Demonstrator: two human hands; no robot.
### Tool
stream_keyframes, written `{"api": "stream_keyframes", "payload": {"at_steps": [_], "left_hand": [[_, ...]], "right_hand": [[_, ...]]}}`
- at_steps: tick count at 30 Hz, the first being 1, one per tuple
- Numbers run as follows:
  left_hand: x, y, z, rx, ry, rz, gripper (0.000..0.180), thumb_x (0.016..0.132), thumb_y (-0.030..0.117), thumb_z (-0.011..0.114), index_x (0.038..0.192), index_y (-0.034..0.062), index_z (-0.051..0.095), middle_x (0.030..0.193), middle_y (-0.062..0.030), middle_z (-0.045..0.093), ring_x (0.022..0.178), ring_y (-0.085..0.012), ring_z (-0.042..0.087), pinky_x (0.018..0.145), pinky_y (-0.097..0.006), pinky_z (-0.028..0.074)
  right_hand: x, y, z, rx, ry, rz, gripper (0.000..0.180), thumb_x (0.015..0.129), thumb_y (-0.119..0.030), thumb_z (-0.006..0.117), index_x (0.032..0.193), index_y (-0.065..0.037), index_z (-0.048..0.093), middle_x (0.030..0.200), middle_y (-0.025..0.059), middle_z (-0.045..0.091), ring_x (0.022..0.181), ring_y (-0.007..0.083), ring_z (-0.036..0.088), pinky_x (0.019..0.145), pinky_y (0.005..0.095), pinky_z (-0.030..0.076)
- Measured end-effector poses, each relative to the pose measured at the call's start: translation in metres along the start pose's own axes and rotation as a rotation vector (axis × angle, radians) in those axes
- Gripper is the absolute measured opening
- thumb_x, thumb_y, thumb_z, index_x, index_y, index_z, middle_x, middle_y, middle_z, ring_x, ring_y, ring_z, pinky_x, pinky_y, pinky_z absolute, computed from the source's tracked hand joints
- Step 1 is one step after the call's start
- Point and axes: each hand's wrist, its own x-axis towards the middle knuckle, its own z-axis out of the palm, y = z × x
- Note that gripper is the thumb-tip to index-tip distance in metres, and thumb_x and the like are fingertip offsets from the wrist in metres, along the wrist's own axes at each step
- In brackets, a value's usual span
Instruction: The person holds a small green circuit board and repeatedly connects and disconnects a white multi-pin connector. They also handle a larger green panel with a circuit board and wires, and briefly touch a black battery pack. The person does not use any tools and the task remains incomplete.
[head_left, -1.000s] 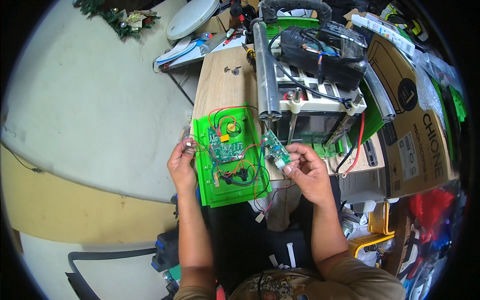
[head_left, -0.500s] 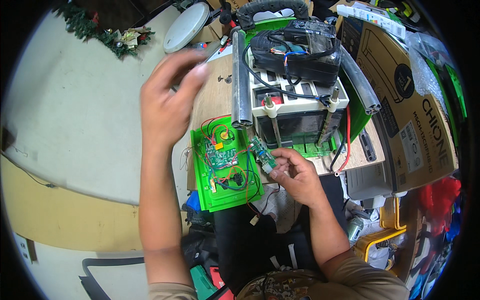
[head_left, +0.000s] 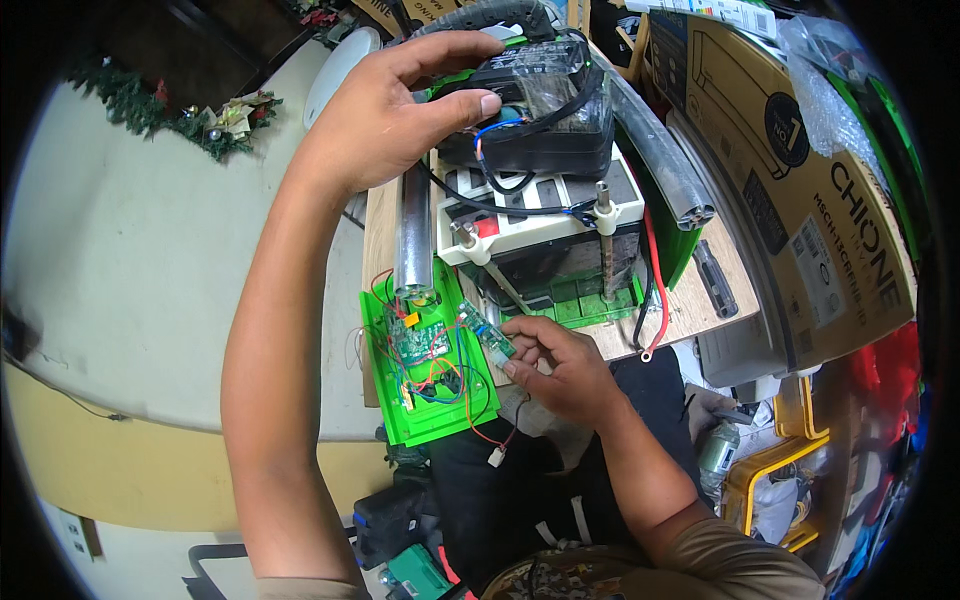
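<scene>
My left hand reaches up over the left end of a black taped power unit with loose wires. Its thumb and fingers are spread wide, and the thumb tip seems to rest at the unit's edge. Lower down, my right hand pinches the near end of a small green circuit board between thumb and fingers. Wires run from that board to a green panel, which carries a larger circuit board. A white connector dangles on its cable below the panel's right corner.
The power unit sits on a white frame with upright metal posts, between two metal tubes. A red cable hangs at its right. A dark-handled tool lies on the wooden table. Further right stands a large cardboard box.
My left hand has moved up and right, from beside the left metal tube to the power unit. The view has shifted; my right hand still holds the small circuit board.
</scene>
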Motion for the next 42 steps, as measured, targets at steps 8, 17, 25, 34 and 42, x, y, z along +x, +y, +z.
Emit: {"api": "stream_keyframes", "payload": {"at_steps": [8, 17, 25, 34, 42], "left_hand": [[0.007, -0.007, 0.008, -0.276, 0.028, -0.049, 0.048, 0.087, 0.015, 0.082, 0.13, 0.0032, 0.065, 0.12, -0.0082, 0.071, 0.111, -0.0166, 0.065, 0.099, -0.033, 0.052], [0.009, -0.008, 0.008, -0.166, 0.032, 0.042, 0.047, 0.086, 0.014, 0.081, 0.13, 0.0074, 0.067, 0.125, -0.0051, 0.069, 0.116, -0.0177, 0.062, 0.102, -0.033, 0.05], [0.016, -0.008, 0.009, -0.151, 0.0, 0.066, 0.051, 0.082, 0.015, 0.081, 0.131, 0.0082, 0.068, 0.122, -0.0059, 0.07, 0.115, -0.0183, 0.062, 0.104, -0.034, 0.048], [0.013, -0.007, 0.014, -0.209, 0.028, 0.041, 0.051, 0.082, 0.015, 0.08, 0.131, 0.0088, 0.068, 0.121, -0.0082, 0.071, 0.116, -0.0202, 0.065, 0.105, -0.035, 0.048], [0.012, -0.006, 0.015, -0.195, 0.049, 0.041, 0.05, 0.08, 0.015, 0.081, 0.129, 0.0101, 0.07, 0.12, -0.0078, 0.071, 0.113, -0.0193, 0.065, 0.104, -0.034, 0.05]], "right_hand": [[0.0, -0.002, -0.003, -0.007, -0.02, 0.009, 0.042, 0.089, 0.0, 0.075, 0.129, 0.0, 0.062, 0.094, 0.0034, 0.067, 0.083, 0.0091, 0.061, 0.077, 0.0256, 0.053], [0.0, -0.002, -0.004, -0.007, -0.011, -0.04, 0.04, 0.09, -0.01, 0.073, 0.128, -0.001, 0.062, 0.091, 0.0073, 0.067, 0.076, 0.0174, 0.061, 0.072, 0.0328, 0.053], [0.001, -0.003, -0.007, 0.0, -0.024, -0.034, 0.039, 0.09, -0.009, 0.073, 0.127, -0.001, 0.062, 0.091, 0.0069, 0.067, 0.076, 0.0166, 0.061, 0.072, 0.0321, 0.053], [0.002, -0.005, -0.007, 0.017, -0.019, -0.024, 0.038, 0.09, -0.007, 0.073, 0.125, -0.001, 0.063, 0.089, 0.0058, 0.066, 0.074, 0.015, 0.061, 0.071, 0.0308, 0.052], [0.002, -0.003, -0.006, 0.019, -0.008, -0.049, 0.038, 0.09, -0.006, 0.073, 0.125, -0.001, 0.063, 0.087, 0.0058, 0.066, 0.074, 0.0149, 0.06, 0.071, 0.0306, 0.052]]}}
